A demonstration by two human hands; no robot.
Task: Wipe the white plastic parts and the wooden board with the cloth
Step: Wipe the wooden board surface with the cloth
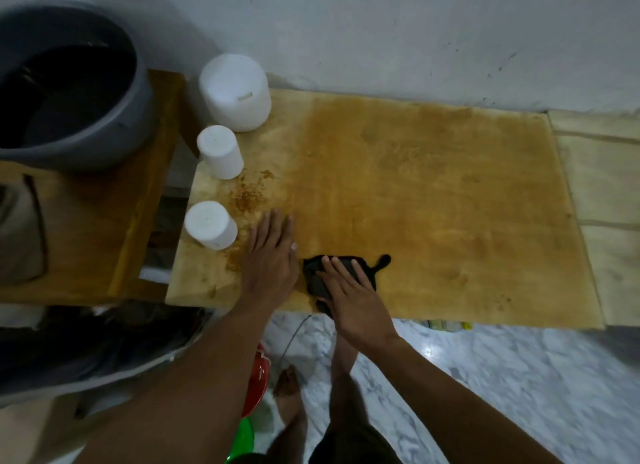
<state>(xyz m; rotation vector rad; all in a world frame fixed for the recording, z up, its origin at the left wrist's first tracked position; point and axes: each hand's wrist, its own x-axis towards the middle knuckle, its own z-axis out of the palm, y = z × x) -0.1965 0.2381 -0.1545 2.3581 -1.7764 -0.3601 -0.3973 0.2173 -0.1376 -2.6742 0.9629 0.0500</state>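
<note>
My right hand (pixel 353 290) pressing flat on the dark cloth (pixel 320 280), my left hand (pixel 272 255) flat beside it on the wooden board (pixel 433 193), three white plastic parts (pixel 220 152) along the board's left edge

The wooden board (pixel 433 186) is showing amber-brown, paling to cream with rusty speckles at its left end, where three white plastic parts (pixel 234 91) are standing. A black cloth (pixel 314 279) is lying near the board's front edge, and a white, grey-veined marble floor (pixel 519 377) is spreading below it.

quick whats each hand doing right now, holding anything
left hand: open, flat on the wooden board, holding nothing.
right hand: open, straight fingers pressing the dark cloth onto the board.
</note>
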